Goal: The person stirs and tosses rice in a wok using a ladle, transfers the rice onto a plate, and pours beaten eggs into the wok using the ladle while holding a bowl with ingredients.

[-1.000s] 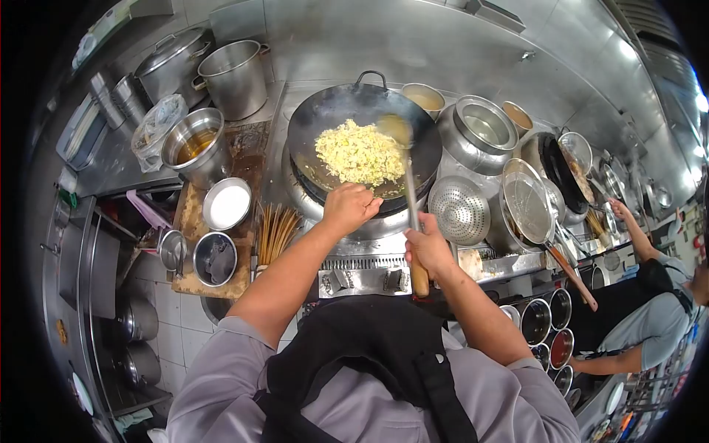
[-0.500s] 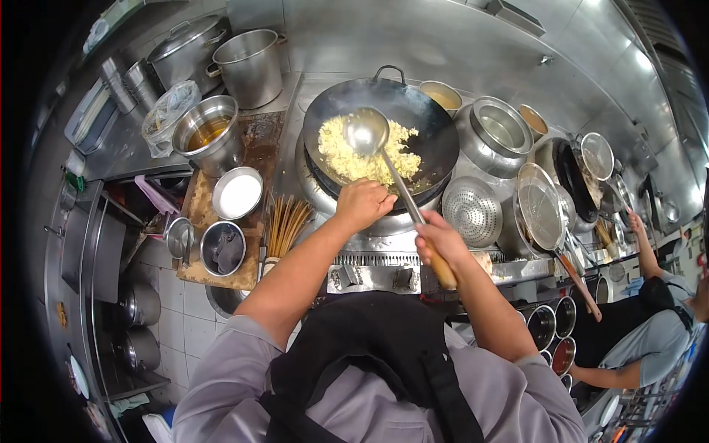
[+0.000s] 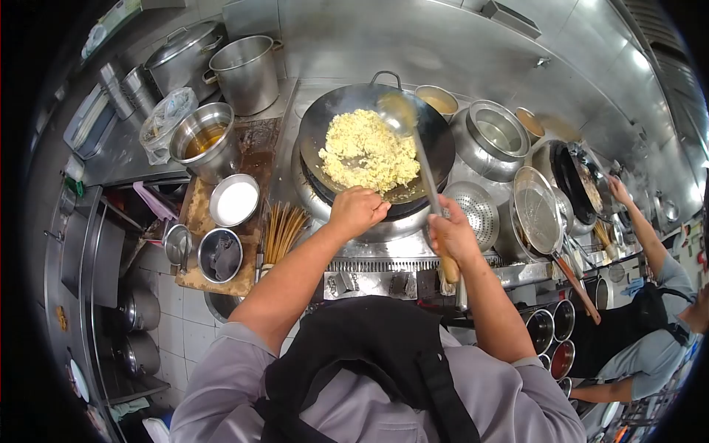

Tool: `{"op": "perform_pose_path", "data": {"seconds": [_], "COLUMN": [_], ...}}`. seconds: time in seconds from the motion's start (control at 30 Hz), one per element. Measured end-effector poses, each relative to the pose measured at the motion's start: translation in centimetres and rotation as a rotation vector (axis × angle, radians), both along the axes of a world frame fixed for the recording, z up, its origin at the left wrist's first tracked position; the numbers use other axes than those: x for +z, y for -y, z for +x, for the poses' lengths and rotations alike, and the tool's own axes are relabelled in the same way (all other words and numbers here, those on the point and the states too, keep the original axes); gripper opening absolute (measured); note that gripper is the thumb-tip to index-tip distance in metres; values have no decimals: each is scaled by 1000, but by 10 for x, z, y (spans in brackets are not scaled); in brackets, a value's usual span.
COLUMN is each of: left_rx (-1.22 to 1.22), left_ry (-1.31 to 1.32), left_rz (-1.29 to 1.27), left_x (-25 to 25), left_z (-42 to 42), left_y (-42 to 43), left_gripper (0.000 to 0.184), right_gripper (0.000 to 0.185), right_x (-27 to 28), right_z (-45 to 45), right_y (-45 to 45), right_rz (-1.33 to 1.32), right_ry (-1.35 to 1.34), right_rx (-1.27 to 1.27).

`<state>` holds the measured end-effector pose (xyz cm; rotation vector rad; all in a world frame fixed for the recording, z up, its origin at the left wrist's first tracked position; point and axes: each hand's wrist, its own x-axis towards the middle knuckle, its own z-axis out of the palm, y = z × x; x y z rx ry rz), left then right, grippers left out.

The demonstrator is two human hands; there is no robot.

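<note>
A black wok (image 3: 436, 148) sits on the burner, with a loop handle at its far rim. Pale yellow rice-like food (image 3: 369, 148), probably fried rice with egg, covers the wok's middle and left side. My left hand (image 3: 358, 213) is closed at the near rim of the wok; the part it grips is hidden under the fingers. My right hand (image 3: 453, 232) is wrapped round the wooden handle of a long metal ladle (image 3: 427, 171). The ladle's bowl, smeared by motion, is at the wok's far right side, beside the food.
On the left are a pot of amber liquid (image 3: 176, 140), a bowl of white contents (image 3: 235, 201) and a bundle of thin sticks (image 3: 283, 230). A perforated skimmer (image 3: 473, 210) and a mesh strainer (image 3: 539, 214) lie right. A co-worker (image 3: 650, 317) stands far right.
The ladle has swung from above the food to the wok's far right, uncovering more food. My right hand has shifted slightly right. My left hand stays at the near rim.
</note>
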<state>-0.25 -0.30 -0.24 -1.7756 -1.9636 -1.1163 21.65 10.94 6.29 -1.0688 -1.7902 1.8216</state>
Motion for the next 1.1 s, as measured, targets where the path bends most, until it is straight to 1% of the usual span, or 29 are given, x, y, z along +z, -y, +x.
{"op": "perform_pose_path", "data": {"seconds": [0.03,0.1,0.13,0.17,0.23,0.3,0.33,0.4,0.47,0.5,0.53,0.57,0.63,0.67,0.7,0.73,0.77,0.8,0.83,0.87,0.9,0.93,1.0,1.03,1.07,1.1], "left_rx": [3,-5,-5,-4,-5,-57,-65,-39,-51,-50,-116,-121,-113,-96,-117,-52,20,19,24,-78,-180,-182,-67,-78,-113,-112], "left_ry": [-3,8,8,24,34,41,35,65,48,33,72,71,83,89,73,16,-35,-49,-65,-2,56,48,-77,-65,-28,-32], "left_rz": [1,-52,-54,-80,-106,-98,-101,-207,-247,-284,-255,-263,-293,-232,-235,-234,-224,-342,-463,-405,-345,-342,-341,-406,-332,-328], "left_x": [0,0,0,0,1,3,4,9,24,37,52,57,56,38,23,8,-1,-8,-14,-11,-1,17,48,54,54,41], "left_z": [-2,-2,-2,-3,-3,-7,-8,-5,6,13,20,22,31,30,32,38,47,62,76,86,88,83,68,55,46,43], "left_y": [-1,-1,-1,-2,-2,-3,-3,-1,11,19,28,28,32,24,21,25,31,48,71,97,112,107,83,63,43,31], "left_gripper": [34,33,33,34,34,35,35,38,38,39,40,40,39,39,39,40,41,42,43,44,45,45,44,42,42,42], "right_gripper": [53,54,54,54,55,55,56,57,58,58,58,58,62,63,63,65,65,63,61,61,61,61,60,60,60,60], "right_x": [2,4,-2,-9,-19,-14,-12,14,50,73,92,101,104,97,82,32,-1,-27,-38,-22,14,45,78,81,83,85], "right_z": [1,1,-11,-27,-60,-68,-61,-20,38,68,90,103,126,118,107,102,90,76,72,80,94,109,151,168,168,167], "right_y": [-8,-25,-33,-40,-43,-24,-12,17,33,45,49,43,40,38,32,21,16,16,17,25,40,54,71,70,71,72], "right_rz": [1,159,216,213,105,262,313,476,396,290,183,174,159,241,327,438,446,743,1037,1041,649,253,-49,11,24,40], "right_ry": [-3,41,86,86,80,206,283,366,460,501,540,538,660,659,658,478,477,432,375,370,387,394,347,421,449,474], "right_rx": [3,-60,-79,-82,41,215,287,406,502,475,448,445,367,363,349,263,243,222,205,197,244,289,222,283,283,280]}}
